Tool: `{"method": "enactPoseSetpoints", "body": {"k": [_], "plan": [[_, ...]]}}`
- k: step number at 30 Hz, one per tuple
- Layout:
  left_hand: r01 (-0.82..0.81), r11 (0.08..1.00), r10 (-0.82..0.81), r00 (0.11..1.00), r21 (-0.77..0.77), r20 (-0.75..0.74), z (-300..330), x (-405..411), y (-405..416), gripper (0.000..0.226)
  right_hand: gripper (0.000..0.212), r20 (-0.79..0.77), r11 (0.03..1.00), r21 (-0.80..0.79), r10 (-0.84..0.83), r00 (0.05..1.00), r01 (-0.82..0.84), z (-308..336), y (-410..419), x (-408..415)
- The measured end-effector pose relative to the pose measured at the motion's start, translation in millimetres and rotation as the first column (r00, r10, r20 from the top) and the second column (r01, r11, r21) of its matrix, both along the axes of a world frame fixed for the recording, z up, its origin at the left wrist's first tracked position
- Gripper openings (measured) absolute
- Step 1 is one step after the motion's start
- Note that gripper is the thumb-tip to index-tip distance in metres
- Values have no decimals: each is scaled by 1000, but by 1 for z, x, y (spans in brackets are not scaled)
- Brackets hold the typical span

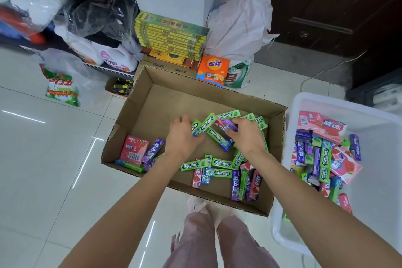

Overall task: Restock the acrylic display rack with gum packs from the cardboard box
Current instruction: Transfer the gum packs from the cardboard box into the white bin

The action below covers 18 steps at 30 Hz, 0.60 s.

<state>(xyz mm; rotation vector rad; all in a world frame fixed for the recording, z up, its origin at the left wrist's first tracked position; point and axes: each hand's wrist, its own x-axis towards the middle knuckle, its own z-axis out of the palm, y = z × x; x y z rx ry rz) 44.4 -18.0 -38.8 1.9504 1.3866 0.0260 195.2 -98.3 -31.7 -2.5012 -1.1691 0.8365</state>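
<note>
1. Cardboard box [141, 102] sits open on the tiled floor, frame centre; both hands reach inside.
2. Left hand [181, 137] has its fingers curled round green Doublemint packs [201, 127], held at the box middle.
3. Right hand [245, 135] pinches a purple gum pack [231, 125] with curled fingers, just at 3 o'clock of the left hand.
4. Loose gum packs [217, 163] lie scattered on the box floor at 6 o'clock of the hands; a pink pack [134, 150] and a purple one lie in the 8 o'clock corner.
5. White plastic bin [304, 104] touches the box at 3 o'clock, holding mixed packs.
6. Stacked yellow-green boxes [171, 37] at 12 o'clock, beyond the box.
</note>
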Motion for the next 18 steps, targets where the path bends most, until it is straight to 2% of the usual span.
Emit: {"method": "enactPoseSetpoints", "body": {"k": [4, 8, 10, 12, 14, 18], "plan": [[-19, 1000, 18, 997, 12, 69, 19, 11, -15, 48, 15, -126, 971, 163, -158, 979, 177, 23, -20, 7], [25, 998, -33, 989, 54, 145, 43, 43, -45, 46, 10, -256, 899, 300, -247, 935, 319, 46, -58, 27], [60, 997, -68, 985, 57, 157, 53, 66, -68, 50, 7, -280, 875, 324, -274, 920, 360, 53, -85, 45], [110, 991, -120, 979, 71, 163, 60, 92, -95, 50, 26, -270, 850, 348, -314, 910, 396, 58, -119, 65], [169, 982, -181, 970, 87, 161, 65, 119, -126, 49, 30, -289, 830, 345, -351, 891, 439, 59, -154, 88], [305, 942, -313, 949, 139, 37, 63, 165, -190, 54, 39, -251, 848, 265, -398, 882, 459, 54, -213, 125]]}}
